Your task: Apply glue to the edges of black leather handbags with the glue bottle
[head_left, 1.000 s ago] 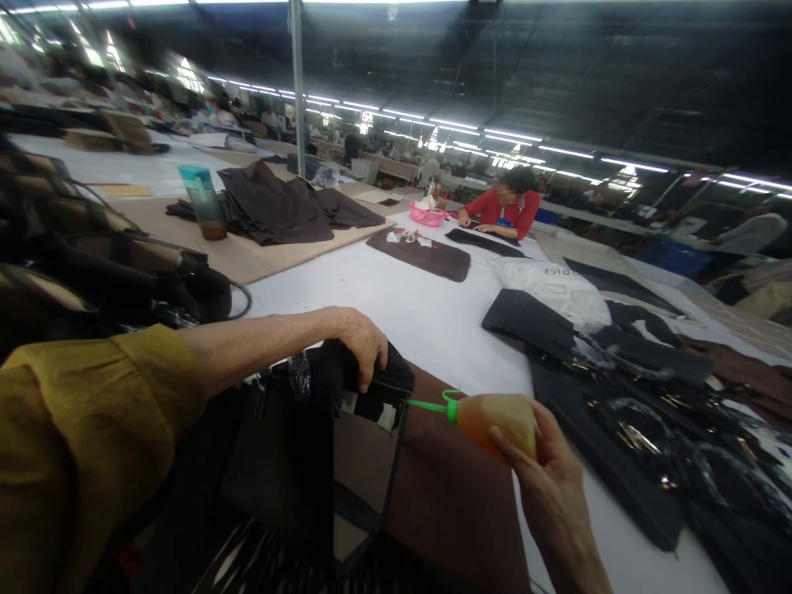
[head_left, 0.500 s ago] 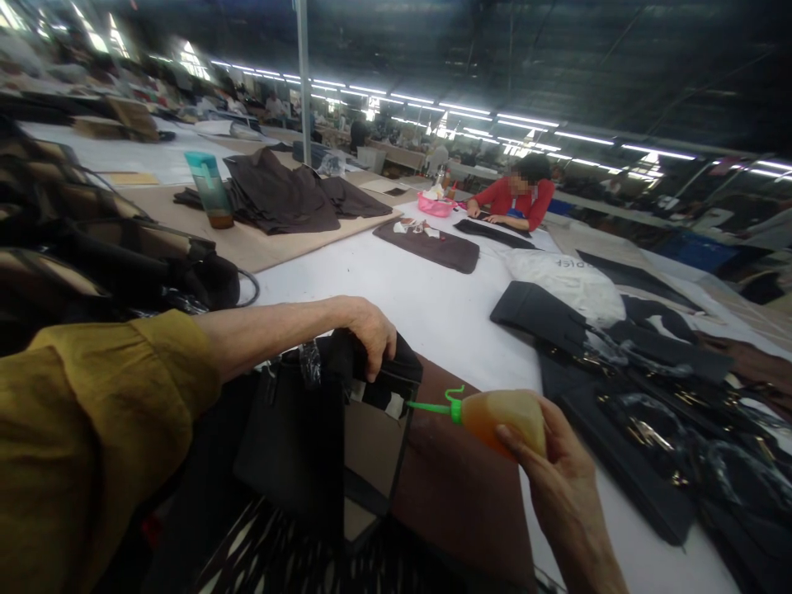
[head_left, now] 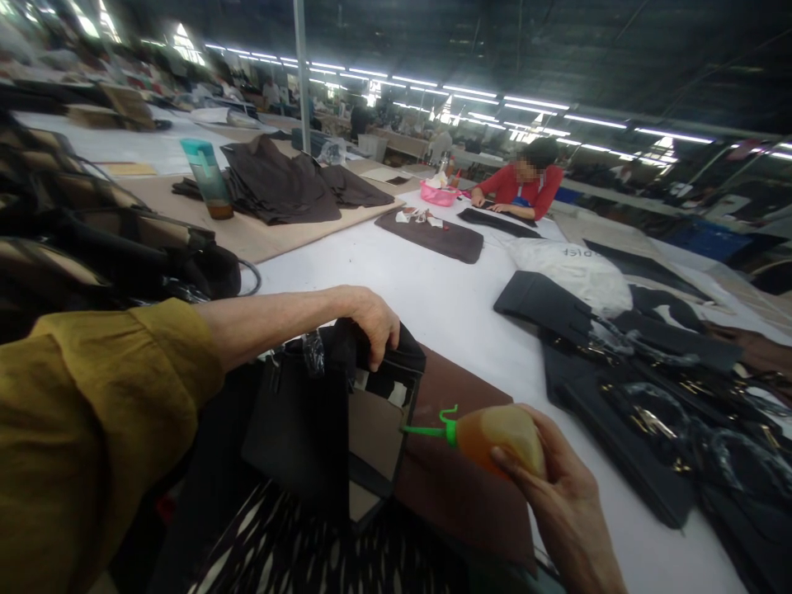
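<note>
A black handbag stands tilted near me, its beige inside facing right. My left hand is closed over the bag's upper edge, fingers bent down into it. In my right hand is a squeeze bottle of amber liquid, probably glue, lying nearly level with its green nozzle pointing left. The nozzle tip is at the right edge of the bag's opening; whether it touches I cannot tell. Beneath the bottle lies a brown sheet.
Black bag pieces with metal fittings lie at the right, beside a white cloth bundle. More bags crowd the left. Behind stand a teal-lidded bottle and dark folded material. A co-worker in red sits across the table.
The bottle's nozzle tip has moved lower along the bag's right edge, away from the whitish patch inside. My left hand keeps its hold on the bag. The view has shifted slightly.
</note>
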A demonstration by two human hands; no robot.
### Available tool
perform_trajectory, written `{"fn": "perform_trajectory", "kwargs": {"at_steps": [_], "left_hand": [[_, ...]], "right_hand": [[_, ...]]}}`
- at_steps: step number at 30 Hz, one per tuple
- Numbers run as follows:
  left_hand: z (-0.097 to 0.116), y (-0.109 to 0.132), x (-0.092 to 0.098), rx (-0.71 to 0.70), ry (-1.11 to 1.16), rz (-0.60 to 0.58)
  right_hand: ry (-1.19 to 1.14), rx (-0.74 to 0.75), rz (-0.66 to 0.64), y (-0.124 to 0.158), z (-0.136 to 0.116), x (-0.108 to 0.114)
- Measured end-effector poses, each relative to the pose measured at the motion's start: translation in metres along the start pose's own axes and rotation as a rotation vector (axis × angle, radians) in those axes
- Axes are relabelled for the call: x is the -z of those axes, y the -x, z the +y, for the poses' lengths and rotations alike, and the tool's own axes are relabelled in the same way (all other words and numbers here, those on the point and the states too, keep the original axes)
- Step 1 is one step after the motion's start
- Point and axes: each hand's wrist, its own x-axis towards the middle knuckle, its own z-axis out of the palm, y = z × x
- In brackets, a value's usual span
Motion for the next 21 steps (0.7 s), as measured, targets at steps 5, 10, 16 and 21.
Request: {"fn": "perform_trajectory", "kwargs": {"at_steps": [5,10,16,21], "left_hand": [[0.001,0.0,0.0,0.021,-0.034,0.031],[-0.004,-0.005,-0.001,-0.023,-0.009,-0.016],[-0.002,-0.004,-0.002,-0.032,0.0,-0.028],[0.0,-0.004,-0.003,-0.015,0.028,-0.028]], "right_hand": [[-0.01,-0.063,-0.019,0.008,0.006,0.001],[0.018,-0.132,-0.007,0.018,0.008,0.003],[0.002,-0.14,-0.049,0.029,0.018,0.004],[0.011,-0.164,-0.054,0.038,0.024,0.002]]}}
